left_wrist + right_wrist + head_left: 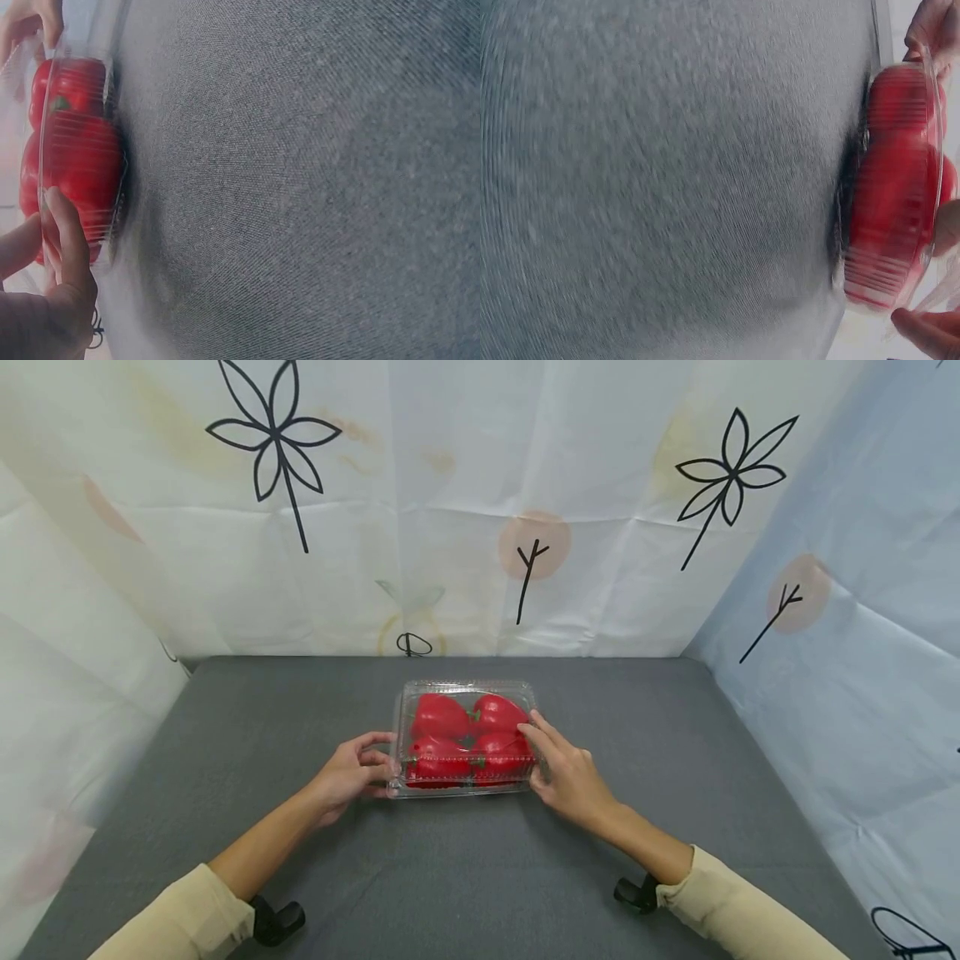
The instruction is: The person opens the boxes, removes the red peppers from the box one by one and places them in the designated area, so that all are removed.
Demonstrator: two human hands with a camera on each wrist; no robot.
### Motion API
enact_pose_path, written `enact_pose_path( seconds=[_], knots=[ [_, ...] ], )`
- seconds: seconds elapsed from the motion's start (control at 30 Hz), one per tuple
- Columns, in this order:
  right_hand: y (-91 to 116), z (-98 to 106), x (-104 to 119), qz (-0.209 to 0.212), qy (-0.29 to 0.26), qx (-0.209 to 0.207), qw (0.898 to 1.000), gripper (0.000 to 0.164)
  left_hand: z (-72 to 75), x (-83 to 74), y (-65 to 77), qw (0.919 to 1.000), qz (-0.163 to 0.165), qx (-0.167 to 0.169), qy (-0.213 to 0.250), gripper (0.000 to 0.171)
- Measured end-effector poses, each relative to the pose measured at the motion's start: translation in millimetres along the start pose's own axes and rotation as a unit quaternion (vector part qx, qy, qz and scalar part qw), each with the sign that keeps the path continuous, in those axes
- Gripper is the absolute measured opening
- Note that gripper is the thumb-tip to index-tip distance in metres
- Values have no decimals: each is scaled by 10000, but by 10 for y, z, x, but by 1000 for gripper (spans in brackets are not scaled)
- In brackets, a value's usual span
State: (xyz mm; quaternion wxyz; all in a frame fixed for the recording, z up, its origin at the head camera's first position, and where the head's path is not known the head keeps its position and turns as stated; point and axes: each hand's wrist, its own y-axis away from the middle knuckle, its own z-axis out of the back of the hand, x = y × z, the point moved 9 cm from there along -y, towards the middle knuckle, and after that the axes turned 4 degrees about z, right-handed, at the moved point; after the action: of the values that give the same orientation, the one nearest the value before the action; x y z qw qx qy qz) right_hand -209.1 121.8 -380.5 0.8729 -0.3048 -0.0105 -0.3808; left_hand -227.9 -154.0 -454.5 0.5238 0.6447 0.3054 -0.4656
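A clear plastic clamshell box holds several red bell peppers with green stems, set in two rows. My left hand grips the box's left edge; in the left wrist view its thumb and fingers pinch the rim from both sides. At the right edge, my right hand holds the box, with fingertips over the top corner and the thumb lower at the front. Thin clear plastic shows between thumb and finger in the right wrist view. The ribbed side walls face the wrist cameras.
Grey cloth covers the table under the box. White printed curtains stand behind it and along both sides. Black bands sit at the cuffs of the beige sleeves.
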Motion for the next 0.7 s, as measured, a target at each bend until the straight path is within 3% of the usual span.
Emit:
enact_pose_path(
  seconds=[0.37,0.7],
  knots=[
    [-35,87,-82,46,24,162,9999,76,-14,20,-2,9998,127,-124,83,59],
    [-185,329,-117,86,-176,-192,9996,75,-29,65,23,9996,259,-33,132,60]
  ],
)
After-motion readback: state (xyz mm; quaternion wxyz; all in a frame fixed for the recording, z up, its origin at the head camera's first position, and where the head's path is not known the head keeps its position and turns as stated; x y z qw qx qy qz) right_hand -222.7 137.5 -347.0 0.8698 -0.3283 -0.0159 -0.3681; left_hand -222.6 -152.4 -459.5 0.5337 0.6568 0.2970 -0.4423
